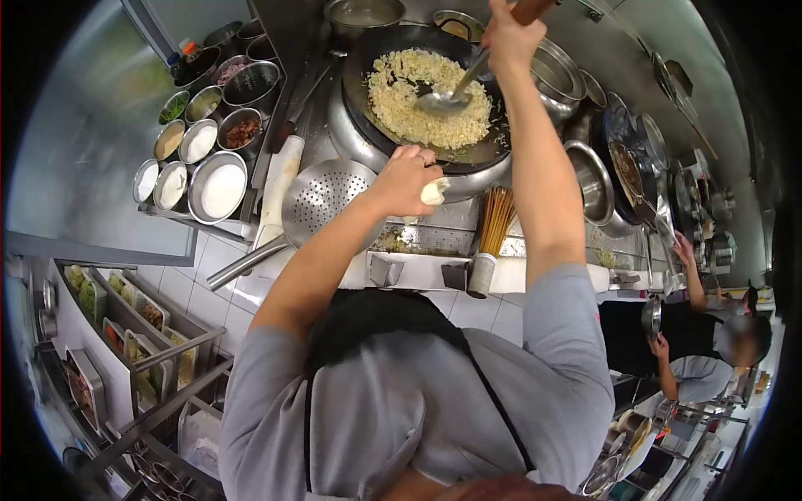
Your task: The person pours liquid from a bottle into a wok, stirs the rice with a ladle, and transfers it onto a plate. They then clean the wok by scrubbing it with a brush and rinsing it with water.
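Yellowish fried rice (409, 71) with bits of green lies spread in a large black wok (355, 71) on the stove. My right hand (511, 40) grips the wooden handle of a ladle (447, 102), whose metal bowl rests in the rice. At the near rim of the wok, my left hand (407, 181) is closed on a folded white cloth (434, 191); its fingertips are partly hidden against the rim. Beneath my left forearm is a perforated metal strainer (322, 200) with a long handle. A bamboo wok brush (494, 230) lies right of my left hand.
Metal seasoning pots (221, 190) with white powders and chopped ingredients stand at the left. Steel bowls (591, 184) and a second wok (626, 171) are on the right. A co-worker (702, 351) holds a pan there. Food trays (138, 292) sit in a rack at lower left.
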`<state>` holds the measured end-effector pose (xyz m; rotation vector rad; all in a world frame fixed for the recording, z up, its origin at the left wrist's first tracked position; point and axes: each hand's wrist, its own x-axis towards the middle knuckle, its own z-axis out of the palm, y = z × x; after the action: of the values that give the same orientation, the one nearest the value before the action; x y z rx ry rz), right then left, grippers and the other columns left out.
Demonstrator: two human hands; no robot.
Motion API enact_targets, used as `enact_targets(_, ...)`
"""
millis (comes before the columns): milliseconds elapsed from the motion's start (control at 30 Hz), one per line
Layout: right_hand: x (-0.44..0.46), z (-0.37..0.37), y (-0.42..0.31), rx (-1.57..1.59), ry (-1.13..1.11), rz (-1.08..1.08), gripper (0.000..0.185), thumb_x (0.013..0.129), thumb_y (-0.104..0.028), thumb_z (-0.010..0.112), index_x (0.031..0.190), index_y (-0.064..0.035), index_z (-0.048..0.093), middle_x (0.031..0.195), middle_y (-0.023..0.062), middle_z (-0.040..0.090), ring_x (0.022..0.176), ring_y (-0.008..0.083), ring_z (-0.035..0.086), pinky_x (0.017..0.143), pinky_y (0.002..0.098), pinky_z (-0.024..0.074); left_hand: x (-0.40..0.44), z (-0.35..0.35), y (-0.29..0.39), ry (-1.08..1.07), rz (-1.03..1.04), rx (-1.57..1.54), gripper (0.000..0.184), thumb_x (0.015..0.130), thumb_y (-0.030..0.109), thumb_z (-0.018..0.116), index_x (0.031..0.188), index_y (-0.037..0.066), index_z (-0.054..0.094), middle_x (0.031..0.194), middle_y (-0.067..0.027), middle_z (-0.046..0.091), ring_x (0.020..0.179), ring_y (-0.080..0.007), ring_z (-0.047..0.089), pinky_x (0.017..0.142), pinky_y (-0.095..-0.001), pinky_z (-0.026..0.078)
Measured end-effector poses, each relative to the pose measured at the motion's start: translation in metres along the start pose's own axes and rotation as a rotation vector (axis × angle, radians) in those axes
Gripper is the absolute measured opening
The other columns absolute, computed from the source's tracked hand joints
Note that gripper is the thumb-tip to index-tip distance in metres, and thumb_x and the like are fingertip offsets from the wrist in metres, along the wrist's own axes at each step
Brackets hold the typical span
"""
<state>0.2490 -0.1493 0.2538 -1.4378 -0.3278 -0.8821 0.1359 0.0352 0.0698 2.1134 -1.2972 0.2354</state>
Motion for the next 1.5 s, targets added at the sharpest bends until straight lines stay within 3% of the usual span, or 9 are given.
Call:
enact_targets(300, -0.017, -0.026, 0.044, -0.063, 0.119, -0.123, 0.04, 0.09, -0.017, 0.071, 0.06, -0.0103, 0.044, 0.049, 0.0004, 0.048, 0.039, 0.0119, 0.047, 0.038, 0.0286, 0.037, 0.02, -0.004, 0.013, -0.115, -0.067, 0.11, 0.047, 0.06, 0.034, 0.079, 0.097, 0.006, 0.07, 0.106, -0.0136, 0.061, 0.109, -0.0298, 0.054, 0.097, -0.0416, 0.039)
enact_targets(467, -0.034, -0.011, -0.069, 0.023, 0.007, 0.017, 0.04, 0.09, -0.012, 0.07, 0.062, -0.012, 0.041, 0.048, -0.0005, 0.043, 0.037, 0.0113, 0.04, 0.037, 0.0285, 0.0329, 0.02, 0.002, 0.003, -0.042, -0.022, 0.108, 0.047, 0.058, 0.035, 0.079, 0.095, 0.007, 0.069, 0.101, -0.0128, 0.059, 0.104, -0.0301, 0.054, 0.092, -0.0422, 0.039)
enact_targets(567, -0.097, -0.015, 0.017, 0.141, 0.087, -0.135, 0.034, 0.092, -0.012, 0.066, 0.068, -0.011, 0.042, 0.048, 0.0015, 0.046, 0.038, 0.0117, 0.045, 0.039, 0.0292, 0.0366, 0.005, 0.022, -0.001, -0.028, -0.028, 0.091, 0.049, 0.058, 0.037, 0.08, 0.095, 0.007, 0.069, 0.101, -0.013, 0.06, 0.103, -0.0303, 0.054, 0.092, -0.0426, 0.039)
enact_targets(767, -0.012, -0.048, -0.087, 0.083, 0.065, 0.168, 0.037, 0.088, -0.015, 0.069, 0.06, -0.0089, 0.046, 0.046, 0.0034, 0.048, 0.037, 0.0144, 0.048, 0.037, 0.0279, 0.0364, 0.017, 0.01, -0.001, -0.127, -0.095, 0.081, 0.052, 0.058, 0.039, 0.081, 0.098, 0.006, 0.071, 0.105, -0.0142, 0.062, 0.106, -0.0304, 0.054, 0.094, -0.0428, 0.039)
enact_targets(900, -0.084, -0.08, 0.013, 0.082, 0.332, -0.14, 0.036, 0.089, -0.01, 0.067, 0.062, -0.0108, 0.043, 0.049, 0.0049, 0.049, 0.038, 0.0158, 0.048, 0.035, 0.0325, 0.0412, 0.016, 0.01, -0.002, -0.1, -0.071, 0.065, 0.05, 0.058, 0.035, 0.078, 0.097, 0.006, 0.069, 0.099, -0.0124, 0.059, 0.104, -0.0303, 0.053, 0.093, -0.0438, 0.038)
enact_targets(1067, 0.006, -0.078, -0.063, -0.211, 0.319, 0.147, 0.031, 0.084, -0.012, 0.073, 0.065, -0.0092, 0.049, 0.049, 0.0015, 0.046, 0.037, 0.0129, 0.042, 0.036, 0.0297, 0.0385, 0.021, -0.003, 0.006, -0.17, -0.103, 0.073, 0.051, 0.058, 0.036, 0.079, 0.098, 0.006, 0.069, 0.102, -0.0134, 0.06, 0.105, -0.0304, 0.054, 0.093, -0.0439, 0.038)
enact_targets(1200, -0.033, -0.109, -0.03, -0.136, 0.301, -0.168, 0.035, 0.085, -0.008, 0.07, 0.061, -0.0119, 0.045, 0.048, 0.0007, 0.045, 0.036, 0.0119, 0.041, 0.035, 0.0284, 0.0382, 0.022, -0.001, -0.003, -0.065, -0.067, 0.072, 0.051, 0.057, 0.036, 0.079, 0.097, 0.006, 0.069, 0.102, -0.013, 0.06, 0.103, -0.0303, 0.055, 0.091, -0.0427, 0.039)
enact_targets(1400, 0.028, -0.053, -0.043, -0.138, 0.271, 0.155, 0.034, 0.084, -0.008, 0.071, 0.062, -0.0088, 0.045, 0.048, 0.0036, 0.046, 0.036, 0.0166, 0.045, 0.035, 0.0314, 0.0365, 0.016, -0.003, 0.001, -0.1, -0.043, 0.056, 0.051, 0.056, 0.035, 0.079, 0.096, 0.006, 0.07, 0.099, -0.0123, 0.059, 0.101, -0.03, 0.054, 0.089, -0.0425, 0.039)
enact_targets(1500, 0.034, -0.068, -0.037, 0.121, 0.246, -0.015, 0.031, 0.084, -0.009, 0.072, 0.067, -0.0082, 0.046, 0.048, 0.0024, 0.044, 0.035, 0.017, 0.044, 0.034, 0.0318, 0.0353, 0.018, -0.003, 0.001, -0.082, -0.055, 0.08, 0.05, 0.058, 0.035, 0.079, 0.097, 0.006, 0.071, 0.102, -0.0121, 0.062, 0.105, -0.0291, 0.055, 0.092, -0.042, 0.039)
